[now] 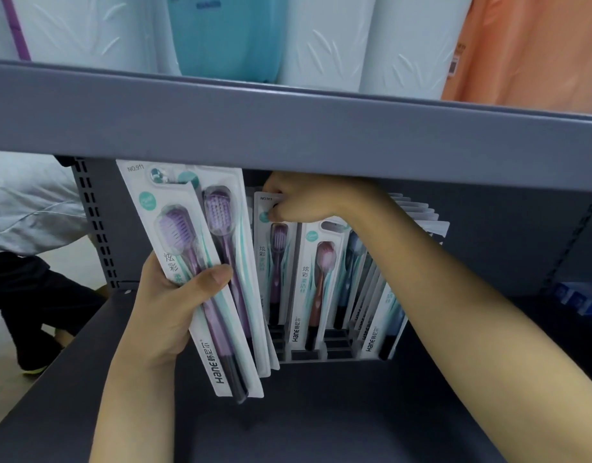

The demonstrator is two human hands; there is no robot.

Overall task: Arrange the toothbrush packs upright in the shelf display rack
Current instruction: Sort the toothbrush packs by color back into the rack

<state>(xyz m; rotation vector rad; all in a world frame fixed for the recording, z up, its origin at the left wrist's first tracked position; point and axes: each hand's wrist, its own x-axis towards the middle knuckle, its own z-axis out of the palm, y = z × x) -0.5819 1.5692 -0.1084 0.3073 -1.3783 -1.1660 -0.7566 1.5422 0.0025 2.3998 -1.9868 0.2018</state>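
My left hand [169, 309] grips a small stack of purple toothbrush packs [201, 262], tilted, in front of the left end of the rack. My right hand [304, 203] reaches under the upper shelf and pinches the top edge of a purple toothbrush pack [277, 259] standing upright in the white slotted display rack [334, 354]. Beside it in the rack stand a pink-brush pack [321, 279] and several blue-brush packs [381, 305], leaning slightly. More pack tops show behind my right forearm.
A grey upper shelf edge [287, 128] hangs low over the rack, loaded with white, blue and orange soft packs [227, 35]. The dark lower shelf surface [321, 412] extends toward me. A person in a light shirt and dark trousers [27, 228] crouches at the left.
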